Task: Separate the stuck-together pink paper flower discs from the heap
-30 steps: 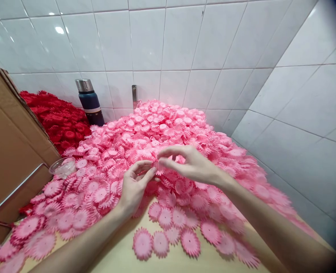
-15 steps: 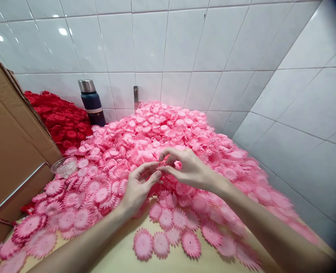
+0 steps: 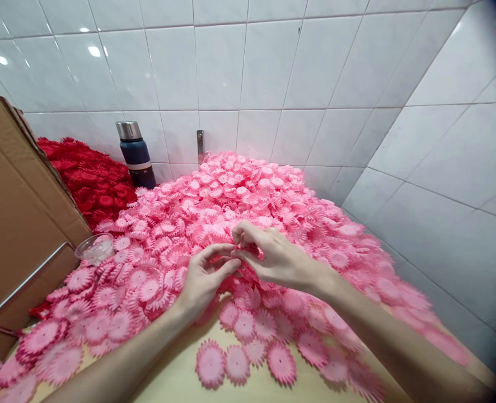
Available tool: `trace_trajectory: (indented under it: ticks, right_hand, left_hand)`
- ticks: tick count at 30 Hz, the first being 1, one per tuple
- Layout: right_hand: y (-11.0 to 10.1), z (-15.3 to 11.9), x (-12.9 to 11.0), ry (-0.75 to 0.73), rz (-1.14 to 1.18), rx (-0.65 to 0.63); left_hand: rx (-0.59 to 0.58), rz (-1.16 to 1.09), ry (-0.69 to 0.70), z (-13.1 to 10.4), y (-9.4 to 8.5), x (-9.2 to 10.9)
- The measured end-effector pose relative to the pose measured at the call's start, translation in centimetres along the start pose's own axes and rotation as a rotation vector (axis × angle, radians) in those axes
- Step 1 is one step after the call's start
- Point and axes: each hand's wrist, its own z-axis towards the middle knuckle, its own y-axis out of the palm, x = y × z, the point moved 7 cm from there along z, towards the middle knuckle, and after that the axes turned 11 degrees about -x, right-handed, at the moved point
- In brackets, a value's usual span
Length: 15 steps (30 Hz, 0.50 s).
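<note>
Holds left hand (image 3: pixel 201 277) and right hand (image 3: pixel 275 257) together near front of pink disc pile (image 3: pixel 248 187), seemingly for control (cannot tell either grip's state).

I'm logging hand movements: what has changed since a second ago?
The right hand has come slightly down and inward, index finger more bent, its fingertips nearer those of the left hand. Whether anything was taken or released there is unclear. The pink pile, bottle and loose front discs stayed put.

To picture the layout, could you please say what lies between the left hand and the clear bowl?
Overlapping pink flower-shaped pieces lie there, as the head view shows.
</note>
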Motion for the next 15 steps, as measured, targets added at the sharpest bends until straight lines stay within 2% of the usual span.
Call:
trace_trajectory:
  ticks: [6, 10, 12, 15]
  right_hand:
    - [0.4, 0.2, -0.1, -0.027, 0.032, -0.036]
    - [0.3, 0.2, 0.1, -0.047, 0.071, 0.022]
    - [0.2, 0.3, 0.4, -0.034, 0.099, 0.047]
    - [0.6, 0.4, 0.9, 0.026, 0.207, 0.005]
  left_hand:
    - [-0.003, 0.023, 0.017, 0.1, -0.2, -0.2]
    - [-0.004, 0.006, 0.011, 0.1, -0.2, -0.2]
    - [-0.002, -0.007, 0.009, 0.0, -0.2, -0.2]
    - [-0.021, -0.044, 0.017, 0.1, 0.0, -0.1]
